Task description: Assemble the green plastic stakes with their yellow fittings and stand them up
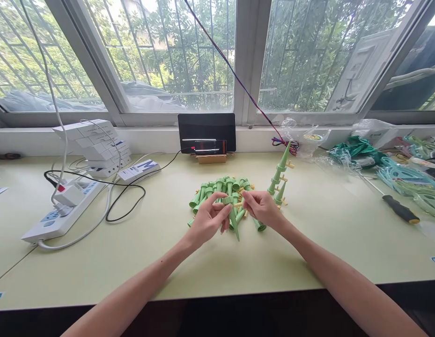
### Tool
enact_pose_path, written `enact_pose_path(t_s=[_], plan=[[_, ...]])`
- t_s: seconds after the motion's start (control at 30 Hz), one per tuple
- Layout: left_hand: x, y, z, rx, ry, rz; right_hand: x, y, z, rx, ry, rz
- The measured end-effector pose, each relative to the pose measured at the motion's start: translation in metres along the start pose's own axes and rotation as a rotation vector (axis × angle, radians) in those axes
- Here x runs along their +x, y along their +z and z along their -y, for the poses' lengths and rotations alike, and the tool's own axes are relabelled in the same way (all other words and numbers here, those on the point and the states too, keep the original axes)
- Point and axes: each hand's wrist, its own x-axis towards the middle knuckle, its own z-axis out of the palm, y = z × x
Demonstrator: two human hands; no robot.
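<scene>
My left hand (213, 214) pinches a green plastic watering spike (233, 217) by its wide collar, its tip slanting downward. A small yellow valve (238, 204) sticks out from the spike's side towards my right hand (261, 206), whose thumb and forefinger are closed at the valve's outer end. Behind both hands lies a pile of similar green spikes (222, 183) with yellow pieces among them; my hands hide part of it. Just past my right hand stands a stack of nested spikes (276, 179), pointing up, with yellow valves at the side.
A white power strip (64, 213) with cables and stacked white boxes (98, 145) occupy the left. A tablet (206, 126) and phone (210, 147) stand by the window. A screwdriver (401, 209), green bag (357, 152) and pale blue tubing (410, 180) lie at right.
</scene>
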Motion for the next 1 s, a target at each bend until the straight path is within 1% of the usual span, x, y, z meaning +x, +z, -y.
enact_pose_path(t_s=[0.1,0.2,0.27,0.4,0.53,0.67,0.73,0.87,1.0], plan=[[-0.003,0.001,0.004,0.111,-0.021,0.066,0.003,-0.005,-0.003,-0.160,-0.085,-0.137],[-0.008,0.005,0.009,0.256,-0.022,0.133,0.004,-0.008,-0.006,-0.271,-0.135,-0.177],[-0.010,0.006,0.011,0.313,-0.023,0.143,0.005,-0.009,-0.009,-0.307,-0.148,-0.175],[-0.010,0.007,0.011,0.359,-0.028,0.118,0.006,-0.010,-0.013,-0.327,-0.164,-0.147],[-0.007,0.007,0.011,0.411,0.047,0.099,0.007,-0.011,-0.015,-0.329,-0.169,-0.147],[-0.004,0.007,0.015,0.556,0.171,0.076,0.008,-0.013,-0.016,-0.331,-0.168,-0.152],[-0.003,0.006,0.017,0.631,0.219,0.083,0.008,-0.013,-0.017,-0.334,-0.167,-0.147],[-0.002,0.004,0.019,0.733,0.248,0.118,0.009,-0.013,-0.017,-0.339,-0.178,-0.145],[-0.002,0.002,0.020,0.778,0.244,0.122,0.009,-0.013,-0.017,-0.345,-0.181,-0.139]])
